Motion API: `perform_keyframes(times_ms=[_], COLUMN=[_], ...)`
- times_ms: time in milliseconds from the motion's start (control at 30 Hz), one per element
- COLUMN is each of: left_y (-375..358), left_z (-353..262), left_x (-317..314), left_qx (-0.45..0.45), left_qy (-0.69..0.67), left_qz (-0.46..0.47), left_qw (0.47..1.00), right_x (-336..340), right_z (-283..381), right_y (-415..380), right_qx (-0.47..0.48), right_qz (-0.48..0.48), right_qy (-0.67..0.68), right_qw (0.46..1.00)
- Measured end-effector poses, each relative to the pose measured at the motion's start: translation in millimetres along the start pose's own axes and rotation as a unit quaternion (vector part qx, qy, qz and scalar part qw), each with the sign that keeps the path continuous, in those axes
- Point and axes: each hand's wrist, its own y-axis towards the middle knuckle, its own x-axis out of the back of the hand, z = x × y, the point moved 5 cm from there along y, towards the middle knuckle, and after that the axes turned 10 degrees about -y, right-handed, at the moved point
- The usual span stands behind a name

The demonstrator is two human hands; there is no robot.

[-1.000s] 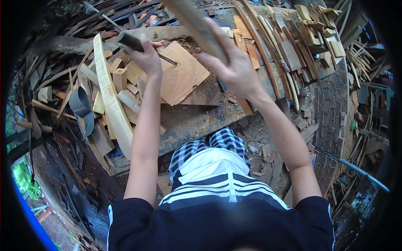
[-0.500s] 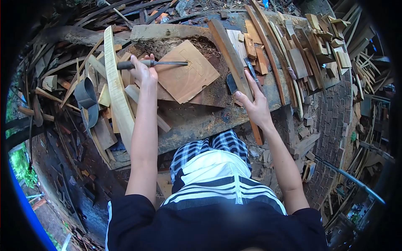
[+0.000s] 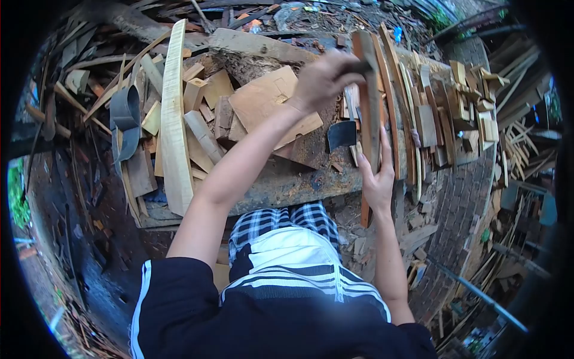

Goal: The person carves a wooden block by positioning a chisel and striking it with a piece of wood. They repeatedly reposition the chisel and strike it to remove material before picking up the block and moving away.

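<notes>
My left hand (image 3: 326,81) is over the far part of a long wooden strip (image 3: 371,99), its fingers curled. A dark handle end (image 3: 362,67), seemingly the chisel's, shows at the fingertips; motion blur and the hand hide the blade. My right hand (image 3: 378,179) is closed around the near part of the strip, thumb on its left side and fingers along its right. Left of the strip lies a flat brown board (image 3: 260,99) with a rectangular outline on it, partly covered by my left hand and forearm. A small black plate (image 3: 342,135) sits between board and strip.
Wood offcuts (image 3: 200,93) and a long pale curved plank (image 3: 173,119) lie to the left, beside a curled grey strap (image 3: 125,113). More strips and blocks (image 3: 426,122) crowd the right side. The worn bench's (image 3: 269,194) front edge is close to my lap.
My left hand has lifted the chisel from the board and swung right to the strip. The strip now stands more upright in view, with my right hand still at its near part.
</notes>
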Motion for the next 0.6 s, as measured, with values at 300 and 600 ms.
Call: perform_keyframes(times_ms=[300, 600], left_y=[-51, -60], left_z=[-5, 2], left_x=[-38, -48], left_qx=[-0.014, -0.024], left_qy=[0.103, 0.1], left_qz=[0.17, 0.193], left_qw=[0.98, 0.976], right_x=[13, 11], right_z=[-31, -32], right_y=[-15, -24], right_qx=[-0.064, -0.08], right_qz=[-0.022, -0.015], right_qy=[0.047, 0.051], right_qw=[0.997, 0.995])
